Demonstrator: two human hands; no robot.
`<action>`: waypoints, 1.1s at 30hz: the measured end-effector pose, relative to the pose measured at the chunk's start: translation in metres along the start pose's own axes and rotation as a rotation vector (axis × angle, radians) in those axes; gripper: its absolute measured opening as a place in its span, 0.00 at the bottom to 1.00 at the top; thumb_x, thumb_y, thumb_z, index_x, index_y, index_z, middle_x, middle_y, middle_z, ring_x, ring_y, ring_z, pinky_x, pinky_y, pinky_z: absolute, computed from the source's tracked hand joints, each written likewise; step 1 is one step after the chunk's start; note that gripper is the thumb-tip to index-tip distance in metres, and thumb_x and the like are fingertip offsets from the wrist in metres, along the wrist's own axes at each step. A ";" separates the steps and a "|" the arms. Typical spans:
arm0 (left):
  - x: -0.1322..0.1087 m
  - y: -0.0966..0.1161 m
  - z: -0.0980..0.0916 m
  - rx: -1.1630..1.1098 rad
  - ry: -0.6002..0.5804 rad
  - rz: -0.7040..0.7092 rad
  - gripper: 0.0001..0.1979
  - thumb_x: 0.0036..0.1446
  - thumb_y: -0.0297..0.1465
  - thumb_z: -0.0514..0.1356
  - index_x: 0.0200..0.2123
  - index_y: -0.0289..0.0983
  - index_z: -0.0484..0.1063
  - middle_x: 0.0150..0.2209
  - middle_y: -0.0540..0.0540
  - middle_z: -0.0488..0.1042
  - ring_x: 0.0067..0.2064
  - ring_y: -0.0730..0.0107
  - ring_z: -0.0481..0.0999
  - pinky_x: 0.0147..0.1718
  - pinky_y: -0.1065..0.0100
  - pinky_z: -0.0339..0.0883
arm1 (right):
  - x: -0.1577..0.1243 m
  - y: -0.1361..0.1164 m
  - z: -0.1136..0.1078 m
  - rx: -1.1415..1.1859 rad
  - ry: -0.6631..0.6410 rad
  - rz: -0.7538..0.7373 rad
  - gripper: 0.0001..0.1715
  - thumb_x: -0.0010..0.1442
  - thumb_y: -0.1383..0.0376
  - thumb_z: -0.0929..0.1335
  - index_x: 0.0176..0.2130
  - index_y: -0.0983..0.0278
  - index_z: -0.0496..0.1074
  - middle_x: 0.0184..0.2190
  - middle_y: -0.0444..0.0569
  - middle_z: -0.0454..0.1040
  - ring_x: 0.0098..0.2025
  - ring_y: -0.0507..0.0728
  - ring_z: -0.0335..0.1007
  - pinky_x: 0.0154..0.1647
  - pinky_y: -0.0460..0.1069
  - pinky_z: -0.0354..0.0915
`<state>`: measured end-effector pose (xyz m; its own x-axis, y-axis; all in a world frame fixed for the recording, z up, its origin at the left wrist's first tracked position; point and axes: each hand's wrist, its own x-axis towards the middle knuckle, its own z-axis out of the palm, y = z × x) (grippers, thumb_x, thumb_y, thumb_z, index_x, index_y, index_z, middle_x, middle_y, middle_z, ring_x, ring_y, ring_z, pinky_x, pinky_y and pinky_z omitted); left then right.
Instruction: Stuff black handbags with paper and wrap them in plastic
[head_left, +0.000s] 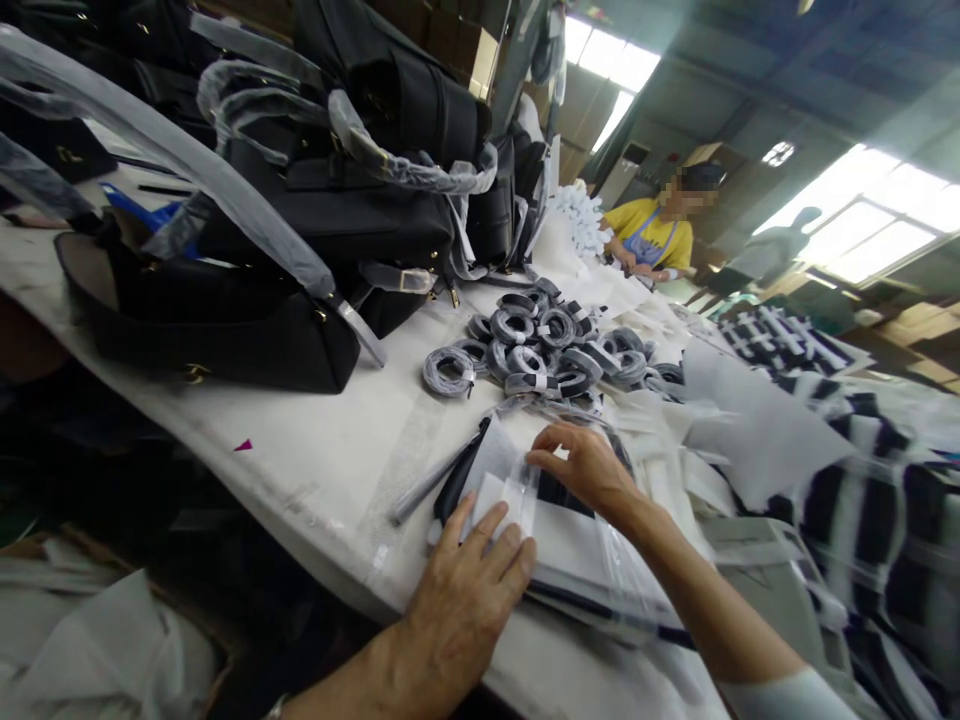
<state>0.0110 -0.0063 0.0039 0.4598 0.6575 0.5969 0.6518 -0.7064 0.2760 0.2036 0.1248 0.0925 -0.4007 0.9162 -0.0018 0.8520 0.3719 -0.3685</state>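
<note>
My left hand [461, 590] lies flat, fingers stretched out, on a clear plastic packet [570, 560] holding white and black folded material near the table's front edge. My right hand [589, 465] rests on the far side of the same packet, fingers curled down and pressing its upper edge. A thin grey strap or rod [427, 485] lies just left of the packet. Beyond my hands sits a pile of coiled grey straps [536, 345] bound with small bands.
Black handbags [217, 310] with plastic-wrapped handles crowd the table's left and back. The white table top [330, 440] runs diagonally. Black-and-white striped packets [862, 500] are stacked at right. A person in a yellow shirt [652, 235] works at the far end.
</note>
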 end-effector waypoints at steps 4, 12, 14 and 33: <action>0.000 -0.001 0.003 -0.001 0.000 -0.009 0.16 0.66 0.29 0.55 0.56 0.38 0.69 0.52 0.46 0.75 0.63 0.57 0.64 0.68 0.49 0.39 | -0.012 0.006 0.031 0.161 0.000 0.094 0.11 0.61 0.57 0.69 0.33 0.63 0.74 0.33 0.47 0.75 0.36 0.55 0.71 0.39 0.48 0.63; 0.001 -0.002 -0.001 0.089 0.111 0.043 0.14 0.66 0.34 0.57 0.54 0.41 0.70 0.48 0.49 0.77 0.59 0.62 0.69 0.66 0.53 0.47 | -0.015 0.022 0.028 -0.044 -0.109 0.284 0.29 0.70 0.51 0.56 0.31 0.63 0.73 0.31 0.53 0.78 0.36 0.59 0.74 0.40 0.51 0.63; -0.003 -0.002 -0.001 0.112 0.146 0.107 0.15 0.66 0.39 0.56 0.53 0.41 0.70 0.47 0.49 0.77 0.57 0.62 0.72 0.65 0.55 0.51 | -0.025 0.021 0.033 -0.073 -0.113 0.263 0.27 0.70 0.54 0.56 0.32 0.63 0.74 0.33 0.55 0.79 0.38 0.60 0.75 0.41 0.51 0.63; 0.134 -0.123 -0.021 0.022 -0.290 -0.117 0.32 0.53 0.28 0.64 0.62 0.44 0.64 0.66 0.41 0.61 0.68 0.51 0.58 0.65 0.47 0.54 | -0.073 0.029 0.100 -0.317 0.328 0.182 0.18 0.69 0.63 0.60 0.29 0.58 0.72 0.27 0.47 0.76 0.30 0.58 0.75 0.31 0.50 0.65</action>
<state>-0.0197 0.1635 0.0658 0.5316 0.7835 0.3219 0.7220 -0.6179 0.3115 0.2242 0.0540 -0.0107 -0.1518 0.9502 0.2722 0.9794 0.1817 -0.0880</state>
